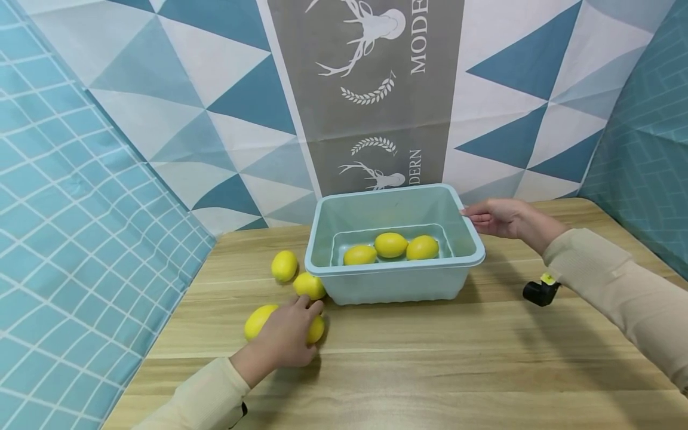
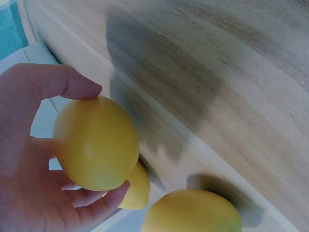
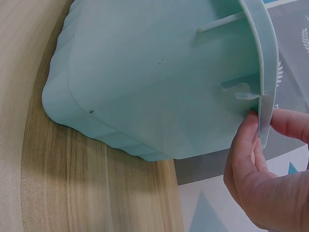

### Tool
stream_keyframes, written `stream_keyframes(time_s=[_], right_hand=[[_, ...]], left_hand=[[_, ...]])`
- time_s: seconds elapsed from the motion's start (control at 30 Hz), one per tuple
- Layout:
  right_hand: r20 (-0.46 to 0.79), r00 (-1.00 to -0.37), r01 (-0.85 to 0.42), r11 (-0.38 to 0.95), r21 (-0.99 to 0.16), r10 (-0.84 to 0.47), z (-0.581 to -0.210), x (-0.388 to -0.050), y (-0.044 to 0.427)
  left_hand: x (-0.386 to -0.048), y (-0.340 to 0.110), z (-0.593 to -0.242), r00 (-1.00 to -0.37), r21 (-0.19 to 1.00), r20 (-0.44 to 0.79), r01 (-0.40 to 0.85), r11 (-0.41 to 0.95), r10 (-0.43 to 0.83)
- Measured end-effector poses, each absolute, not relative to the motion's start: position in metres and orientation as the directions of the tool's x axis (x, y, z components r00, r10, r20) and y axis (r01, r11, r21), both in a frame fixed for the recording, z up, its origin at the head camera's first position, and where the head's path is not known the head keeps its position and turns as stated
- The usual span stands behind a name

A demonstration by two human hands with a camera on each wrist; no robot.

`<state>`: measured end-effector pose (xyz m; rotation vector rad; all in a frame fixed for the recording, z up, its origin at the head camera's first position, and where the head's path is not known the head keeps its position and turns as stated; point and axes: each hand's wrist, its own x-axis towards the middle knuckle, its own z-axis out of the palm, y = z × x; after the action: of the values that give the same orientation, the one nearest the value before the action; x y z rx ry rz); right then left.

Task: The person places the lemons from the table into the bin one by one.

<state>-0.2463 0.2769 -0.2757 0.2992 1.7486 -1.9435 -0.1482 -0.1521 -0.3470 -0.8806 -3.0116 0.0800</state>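
Note:
My left hand (image 1: 290,331) holds a lemon (image 2: 96,143), thumb on one side and curled fingers on the other, left of the bin's near corner. In the head view that lemon is partly hidden by the hand. Another lemon (image 1: 260,321) lies beside the hand, and two more, a nearer lemon (image 1: 309,286) and a farther lemon (image 1: 284,266), rest by the bin's left side. With its thumb and fingers, my right hand (image 1: 497,217) pinches the right rim of the light blue plastic bin (image 1: 398,285). Inside the bin lie three lemons (image 1: 390,245).
A small black fitting (image 1: 540,292) with a yellow-green part lies on the wooden table (image 1: 408,364) under the right forearm. Behind the bin rises a patterned cloth backdrop (image 1: 376,125). A blue gridded cloth (image 1: 80,209) borders the table's left side.

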Motion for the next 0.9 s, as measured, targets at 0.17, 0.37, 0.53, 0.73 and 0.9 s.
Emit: stream_keyframes(time_s=[0.17, 0.37, 0.53, 0.73, 0.9], right_hand=[[-0.481, -0.850, 0.501, -0.047, -0.864, -0.216, -0.276, -0.246, 0.277], [-0.484, -0.847, 0.505, -0.046, -0.862, -0.219, -0.275, -0.246, 0.277], [-0.484, -0.844, 0.507, -0.050, -0.860, -0.229, -0.275, -0.246, 0.277], [-0.486, -0.844, 0.507, -0.044, -0.861, -0.226, -0.275, -0.246, 0.277], [-0.488, -0.843, 0.508, -0.037, -0.861, -0.227, -0.276, -0.247, 0.278]], left_hand=[[-0.147, -0.150, -0.344, -0.833, -0.071, -0.022, 0.553, 0.830, 0.553], [-0.146, -0.148, -0.343, -0.804, -0.096, -0.008, 0.593, 0.800, 0.595], [-0.144, -0.147, -0.340, -0.783, -0.087, 0.001, 0.619, 0.780, 0.622], [-0.141, -0.144, -0.335, -0.766, -0.083, -0.021, 0.642, 0.762, 0.643], [-0.138, -0.141, -0.330, -0.758, -0.069, -0.048, 0.652, 0.755, 0.650]])
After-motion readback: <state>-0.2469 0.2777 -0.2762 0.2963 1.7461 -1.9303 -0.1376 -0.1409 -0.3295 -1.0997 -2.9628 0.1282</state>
